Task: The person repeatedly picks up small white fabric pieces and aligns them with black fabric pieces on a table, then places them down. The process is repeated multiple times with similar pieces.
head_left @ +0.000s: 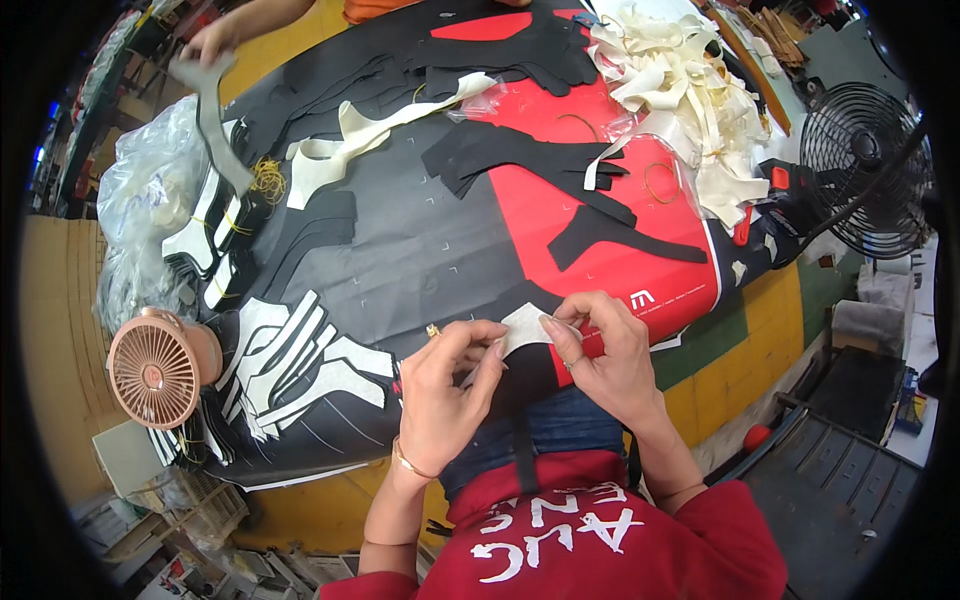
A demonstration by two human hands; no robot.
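Observation:
Near the table's front edge, a small off-white cut fabric piece (524, 328) is stretched between my two hands. My left hand (446, 382) pinches its left end between thumb and fingers. The right end is gripped by my right hand (612, 352), thumb on top. Just beyond the piece, a black cut piece (532, 296) lies on the table cover. To the left of my left hand, several white-faced cut pieces (345, 378) are fanned out. Black curved pieces (610, 238) rest on the red part of the cover.
A pink fan (155, 370) stands at the left edge, below a clear plastic bag (150, 195). Tied stacks (205, 235) sit beside it. Cream fabric scraps (690, 100) heap at the far right, near a black fan (862, 165). Another person's hand (212, 42) holds a grey curved piece (218, 125).

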